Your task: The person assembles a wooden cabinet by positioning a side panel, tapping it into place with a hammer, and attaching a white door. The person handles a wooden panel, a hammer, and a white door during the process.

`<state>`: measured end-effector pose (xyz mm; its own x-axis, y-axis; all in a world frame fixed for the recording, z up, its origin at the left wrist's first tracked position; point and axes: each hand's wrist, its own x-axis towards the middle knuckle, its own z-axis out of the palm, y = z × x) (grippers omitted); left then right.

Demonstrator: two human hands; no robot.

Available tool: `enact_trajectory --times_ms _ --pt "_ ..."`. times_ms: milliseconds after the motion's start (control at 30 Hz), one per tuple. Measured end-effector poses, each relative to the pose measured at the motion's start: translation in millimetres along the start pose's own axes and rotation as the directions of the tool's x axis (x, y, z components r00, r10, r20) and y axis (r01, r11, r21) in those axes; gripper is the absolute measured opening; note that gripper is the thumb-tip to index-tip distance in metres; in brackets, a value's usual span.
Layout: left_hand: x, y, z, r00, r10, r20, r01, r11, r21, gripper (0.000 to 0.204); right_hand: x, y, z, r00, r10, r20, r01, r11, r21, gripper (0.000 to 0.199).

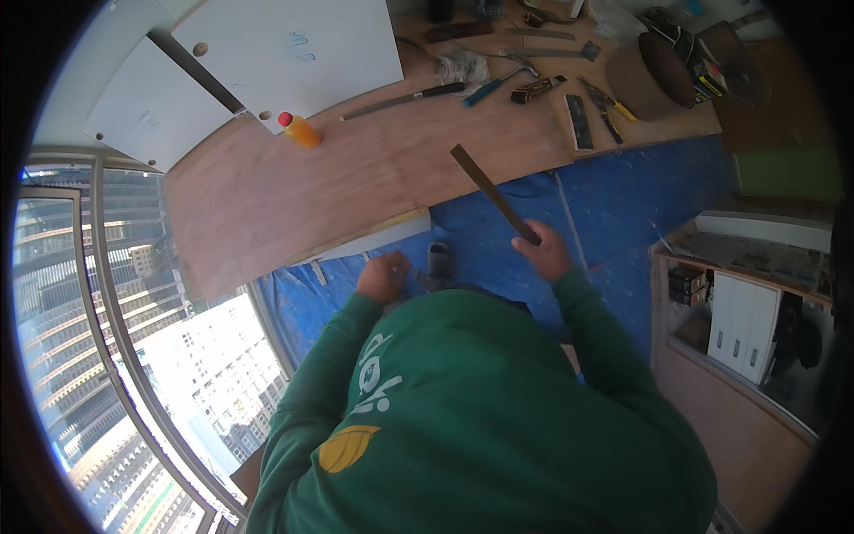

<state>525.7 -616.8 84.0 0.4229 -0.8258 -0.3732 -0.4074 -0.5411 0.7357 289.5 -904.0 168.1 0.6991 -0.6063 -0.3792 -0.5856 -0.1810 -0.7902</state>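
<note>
My right hand point(547, 252) is closed round the lower end of a long, flat brown bar point(492, 191). The bar slants up and leftward, its far tip over the edge of the wooden worktop point(356, 182); whether it is metal or wood I cannot tell. Close to my body, my left hand point(384, 277) has its fingers curled in, and what they hold, if anything, is hidden. Nearest to it lies a white-faced board point(374, 238) along the worktop's front edge.
Across the worktop lie a file with a black handle point(405, 101), a hammer point(503, 80), a utility knife point(538, 89), pliers point(608, 102) and a brown bucket point(649, 76). An orange bottle point(301, 131) stands near white panels point(294, 53). Blue sheeting point(623, 205) covers the floor; a window point(133, 267) is left.
</note>
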Motion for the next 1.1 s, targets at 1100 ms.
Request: enact_trajectory --times_ms 1100 --pt "-85.3 20.5 -72.5 0.82 -0.482 -0.31 0.23 0.771 -0.594 0.037 49.4 -138.8 53.1 0.786 -0.457 0.415 0.572 0.793 -0.209 0.048"
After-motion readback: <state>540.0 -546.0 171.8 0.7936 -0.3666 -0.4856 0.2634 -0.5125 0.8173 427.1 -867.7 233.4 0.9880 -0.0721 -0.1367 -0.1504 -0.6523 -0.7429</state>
